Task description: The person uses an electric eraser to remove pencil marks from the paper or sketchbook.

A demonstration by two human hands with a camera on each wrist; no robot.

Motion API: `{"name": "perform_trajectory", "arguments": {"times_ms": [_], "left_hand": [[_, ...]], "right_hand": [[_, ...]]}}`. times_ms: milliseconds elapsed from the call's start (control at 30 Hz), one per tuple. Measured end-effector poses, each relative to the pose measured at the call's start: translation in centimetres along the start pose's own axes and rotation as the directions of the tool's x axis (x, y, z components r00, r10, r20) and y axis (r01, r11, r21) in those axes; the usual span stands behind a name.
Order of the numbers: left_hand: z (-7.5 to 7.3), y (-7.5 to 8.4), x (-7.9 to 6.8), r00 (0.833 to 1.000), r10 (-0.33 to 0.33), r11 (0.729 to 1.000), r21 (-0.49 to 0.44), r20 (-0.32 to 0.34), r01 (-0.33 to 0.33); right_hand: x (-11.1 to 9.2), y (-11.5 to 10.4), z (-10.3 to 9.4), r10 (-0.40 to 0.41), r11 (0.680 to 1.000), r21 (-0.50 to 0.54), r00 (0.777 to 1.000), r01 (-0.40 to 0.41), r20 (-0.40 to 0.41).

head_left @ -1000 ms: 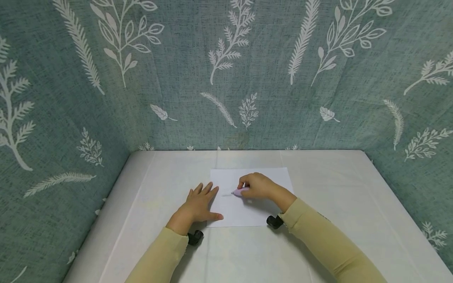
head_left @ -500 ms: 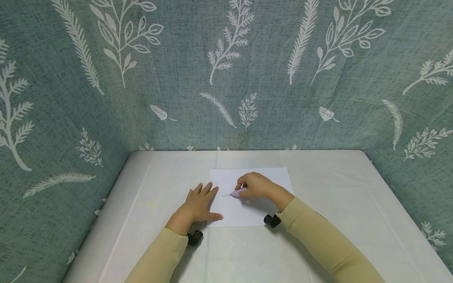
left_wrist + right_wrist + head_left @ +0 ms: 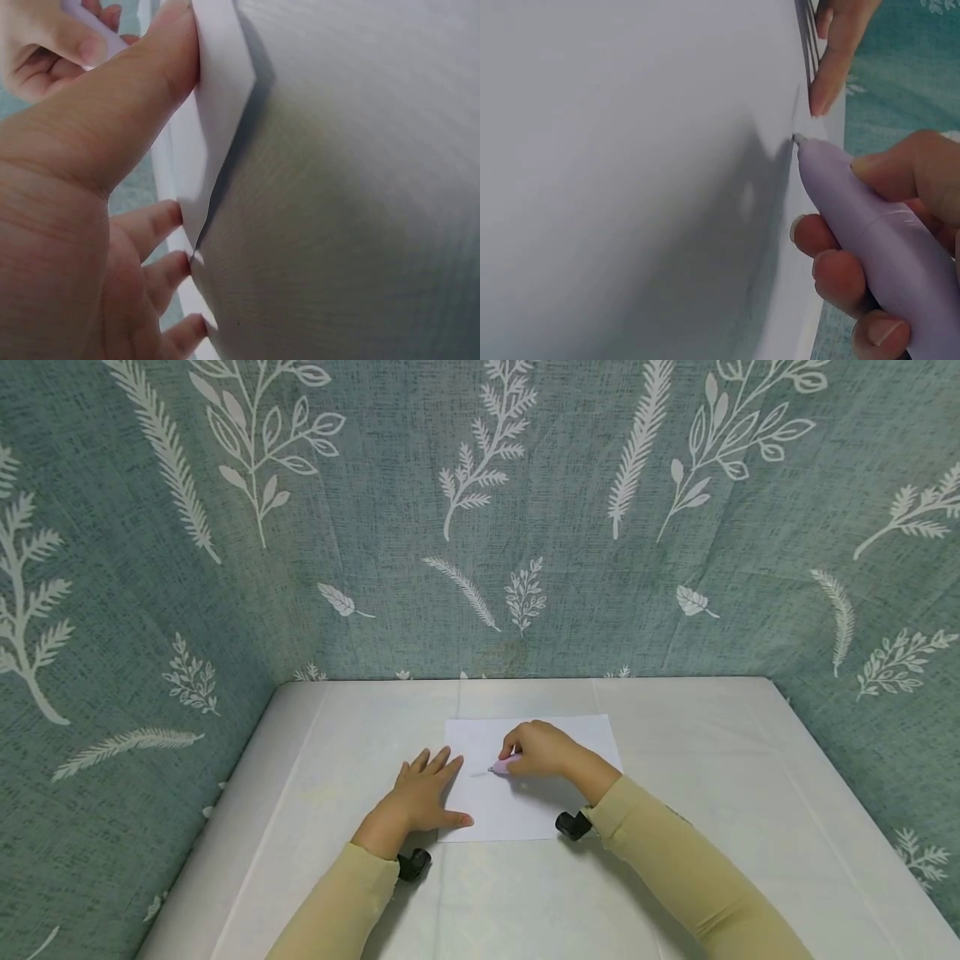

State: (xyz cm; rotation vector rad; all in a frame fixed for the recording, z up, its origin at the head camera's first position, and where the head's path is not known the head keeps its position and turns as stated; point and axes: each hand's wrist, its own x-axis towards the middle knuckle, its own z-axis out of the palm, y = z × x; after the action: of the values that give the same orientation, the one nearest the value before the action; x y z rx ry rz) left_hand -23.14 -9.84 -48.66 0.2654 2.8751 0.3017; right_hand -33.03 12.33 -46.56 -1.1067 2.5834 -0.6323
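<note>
My right hand grips a lilac correction pen, its fat body pinched between thumb and curled fingers. The right wrist view shows the pen leaning, its narrow metal tip at the paper's surface; whether it touches I cannot tell. A faint short line runs left from the tip on a white sheet of paper. My left hand lies spread at the sheet's left edge, with the thumb on its lower left corner. In the left wrist view the left thumb rests on the paper, whose corner lifts slightly.
The sheet lies on a white-covered table. A green leaf-patterned cloth stands along the back and both sides. Small black wrist cameras sit under the left cuff and the right cuff.
My right hand with the correction pen has shifted slightly left, then a touch away toward the back. The left hand and the sheet hold their place.
</note>
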Motion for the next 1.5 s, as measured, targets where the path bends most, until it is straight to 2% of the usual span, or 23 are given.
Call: {"name": "perform_trajectory", "arguments": {"times_ms": [267, 633, 800, 1300, 1500], "left_hand": [[0.03, 0.02, 0.04, 1.0, 0.001, 1.0, 0.0, -0.002, -0.001], [0.1, -0.09, 0.07, 1.0, 0.0, 1.0, -0.01, -0.007, -0.001], [0.08, -0.05, 0.01, 1.0, -0.001, 1.0, -0.01, -0.004, 0.001], [0.03, 0.04, 0.06, 1.0, -0.001, 1.0, 0.009, -0.004, 0.001], [-0.08, 0.16, 0.0, 1.0, -0.001, 1.0, 0.003, -0.005, 0.001]], "right_hand": [[-0.07, 0.0, -0.16, 0.004, 1.0, -0.005, 0.999, -0.004, 0.033], [0.24, 0.1, -0.18, 0.018, 1.0, -0.016, 1.0, -0.017, 0.022], [0.32, 0.02, -0.08, -0.006, 1.0, -0.015, 1.0, 0.006, 0.012], [0.3, -0.46, -0.17, -0.005, 1.0, 0.022, 0.999, 0.004, 0.044], [0.38, -0.56, -0.26, 0.011, 1.0, -0.019, 1.0, -0.01, 0.023]]}}
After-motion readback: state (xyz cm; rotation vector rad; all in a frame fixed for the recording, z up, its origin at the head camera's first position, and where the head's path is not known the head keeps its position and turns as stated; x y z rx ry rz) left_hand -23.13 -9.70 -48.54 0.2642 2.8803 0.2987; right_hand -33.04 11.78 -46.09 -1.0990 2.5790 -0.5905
